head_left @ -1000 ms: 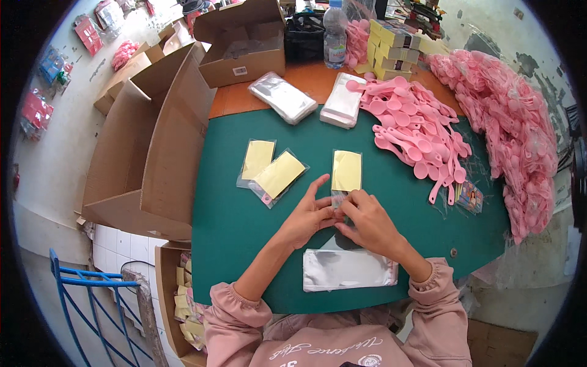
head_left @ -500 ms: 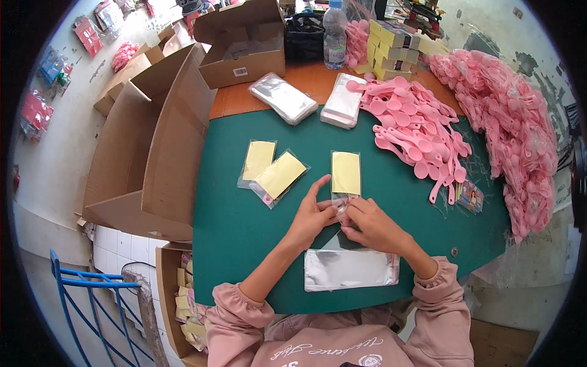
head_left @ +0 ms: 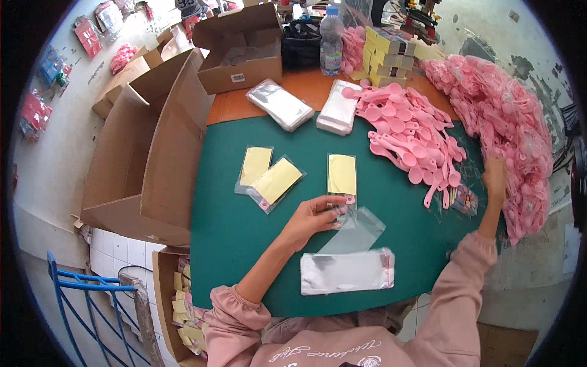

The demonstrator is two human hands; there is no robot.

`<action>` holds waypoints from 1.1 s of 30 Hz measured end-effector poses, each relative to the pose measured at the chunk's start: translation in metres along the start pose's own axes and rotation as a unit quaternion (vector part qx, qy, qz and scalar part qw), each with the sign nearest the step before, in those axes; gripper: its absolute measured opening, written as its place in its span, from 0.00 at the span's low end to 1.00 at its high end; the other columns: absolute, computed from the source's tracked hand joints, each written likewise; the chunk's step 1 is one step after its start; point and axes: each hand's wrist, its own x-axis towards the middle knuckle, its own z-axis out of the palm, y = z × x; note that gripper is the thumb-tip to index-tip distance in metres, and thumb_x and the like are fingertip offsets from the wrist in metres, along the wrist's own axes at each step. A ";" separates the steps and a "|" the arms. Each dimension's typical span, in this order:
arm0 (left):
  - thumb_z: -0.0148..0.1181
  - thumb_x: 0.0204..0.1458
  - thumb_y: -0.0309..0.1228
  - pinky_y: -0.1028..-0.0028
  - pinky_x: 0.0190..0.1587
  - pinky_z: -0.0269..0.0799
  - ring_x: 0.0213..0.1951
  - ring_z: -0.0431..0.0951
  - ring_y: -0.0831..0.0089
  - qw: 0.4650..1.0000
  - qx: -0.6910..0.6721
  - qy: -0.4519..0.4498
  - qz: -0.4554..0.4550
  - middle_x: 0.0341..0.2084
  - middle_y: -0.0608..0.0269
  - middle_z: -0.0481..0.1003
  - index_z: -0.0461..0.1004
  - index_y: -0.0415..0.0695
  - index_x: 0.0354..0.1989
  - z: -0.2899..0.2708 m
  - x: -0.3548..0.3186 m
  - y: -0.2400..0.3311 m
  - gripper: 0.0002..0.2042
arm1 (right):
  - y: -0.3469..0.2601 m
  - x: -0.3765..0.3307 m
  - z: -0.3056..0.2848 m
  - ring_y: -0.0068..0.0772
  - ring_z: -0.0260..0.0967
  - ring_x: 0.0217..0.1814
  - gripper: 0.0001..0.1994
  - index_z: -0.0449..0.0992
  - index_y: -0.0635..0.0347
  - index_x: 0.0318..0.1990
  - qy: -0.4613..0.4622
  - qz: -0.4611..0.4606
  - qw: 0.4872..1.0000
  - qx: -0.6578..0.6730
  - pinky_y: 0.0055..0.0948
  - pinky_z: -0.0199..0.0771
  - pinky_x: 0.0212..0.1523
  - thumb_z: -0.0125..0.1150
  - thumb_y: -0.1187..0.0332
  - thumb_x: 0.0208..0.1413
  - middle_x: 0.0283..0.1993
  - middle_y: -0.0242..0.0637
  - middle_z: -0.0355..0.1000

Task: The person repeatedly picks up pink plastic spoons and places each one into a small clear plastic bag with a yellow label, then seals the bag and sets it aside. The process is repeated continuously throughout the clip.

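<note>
At lower centre a stack of clear bags lies on the green surface. Just above it the left hand, fingers curled, pinches one clear bag at its top edge. At right, the right hand, loosely closed, reaches the pink spoon pile; I cannot tell whether it holds anything.

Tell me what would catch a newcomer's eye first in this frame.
The heaps of pink spoons along the table's right side stand out against the green mat. The right hand reaches into them, while the left hand pins a clear bag mid-mat, near three packed yellow cards.
</note>
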 end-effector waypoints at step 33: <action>0.57 0.46 0.25 0.82 0.30 0.69 0.27 0.72 0.83 0.926 0.321 0.173 0.103 0.24 0.65 0.74 0.69 0.36 0.30 -0.002 -0.001 -0.011 0.06 | -0.193 -0.053 0.116 0.23 0.69 0.30 0.06 0.66 0.66 0.32 -0.314 0.162 0.710 0.610 0.20 0.72 0.31 0.53 0.72 0.54 0.30 0.35 0.67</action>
